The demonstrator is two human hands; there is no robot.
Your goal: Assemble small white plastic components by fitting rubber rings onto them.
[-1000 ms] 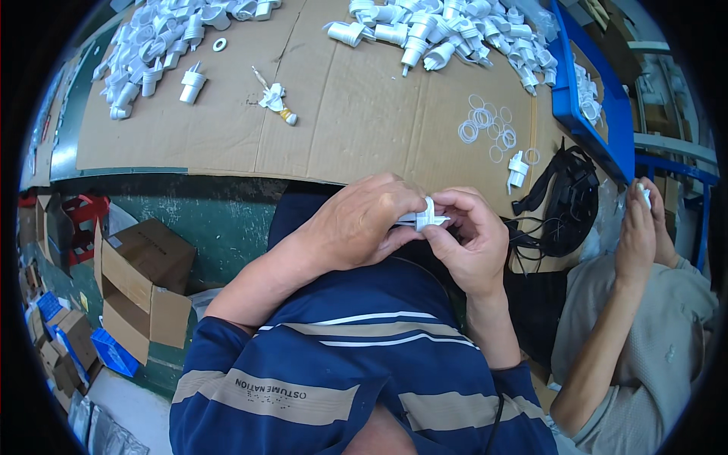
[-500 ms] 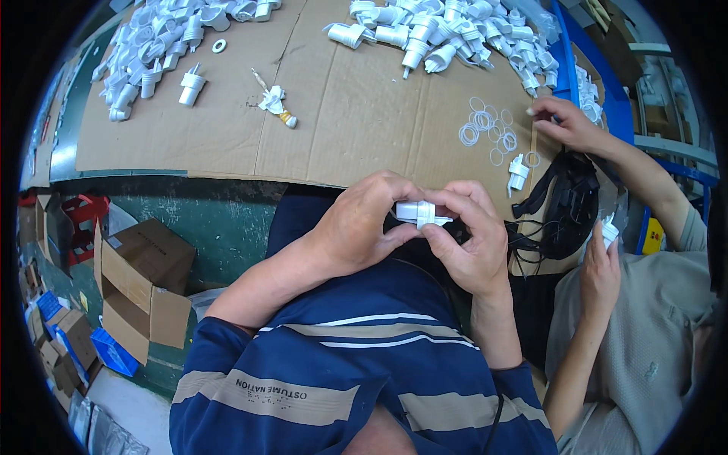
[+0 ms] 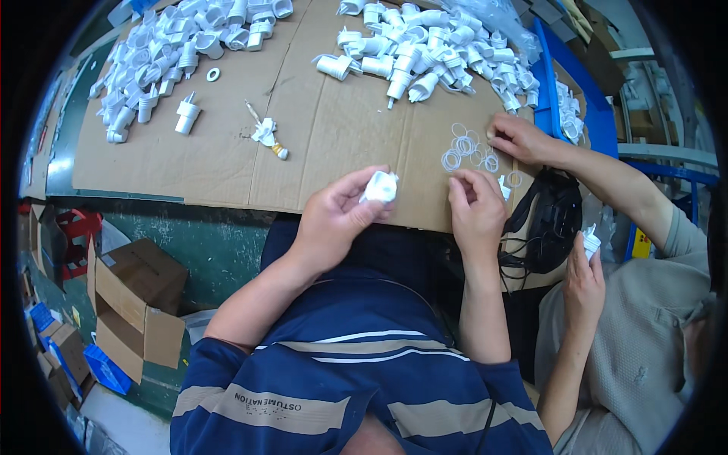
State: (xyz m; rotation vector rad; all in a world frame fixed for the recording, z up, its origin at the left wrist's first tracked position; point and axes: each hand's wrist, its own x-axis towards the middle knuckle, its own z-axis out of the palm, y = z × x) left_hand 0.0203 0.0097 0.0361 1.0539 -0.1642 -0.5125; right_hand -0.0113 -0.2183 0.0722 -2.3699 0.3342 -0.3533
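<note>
My left hand [image 3: 337, 216] is closed around a white plastic fitting [image 3: 381, 186], its wide hollow end turned up, just over the near edge of the cardboard. My right hand [image 3: 479, 212] is apart from it, fingers loosely curled and the thumb separate, with nothing visible in it. Just beyond that hand lie several thin clear sealing rings [image 3: 464, 145]. Another white fitting [image 3: 504, 186] is partly hidden behind my right hand.
White fittings are heaped at the far left [image 3: 159, 64] and far middle [image 3: 425, 45]. A brush [image 3: 265, 133] with white wrapping lies on the cardboard [image 3: 334, 144]. At right, a co-worker's hand [image 3: 523, 140] reaches the rings; the other holds a fitting [image 3: 591, 243]. A black bag [image 3: 552, 224] lies between us.
My hands have parted: the left keeps the fitting, now tilted up, while the right has let go and moved forward toward the rings. The co-worker's far hand has moved closer to the rings.
</note>
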